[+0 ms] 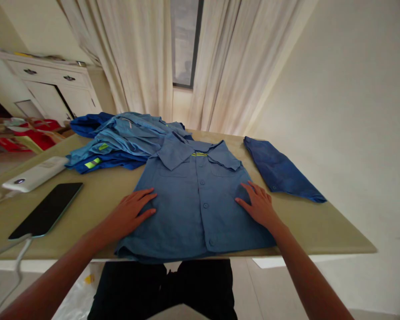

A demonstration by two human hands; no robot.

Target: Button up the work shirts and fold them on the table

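A blue-grey buttoned work shirt (180, 204) lies front side up on the table, its hem along the near edge. Both short sleeves are folded inward over the chest, and yellow stripes show near the collar. My left hand (133, 209) rests on the shirt's left side with fingers spread. On the opposite side, my right hand (256, 202) lies flat with its fingers apart, touching the fabric. Neither hand grips the cloth.
A heap of blue garments (130, 133) sits at the back left. A folded dark blue garment (282, 169) lies to the right on the table (320, 226). A phone (48, 209) with a cable and a white power bank (36, 173) are at the left.
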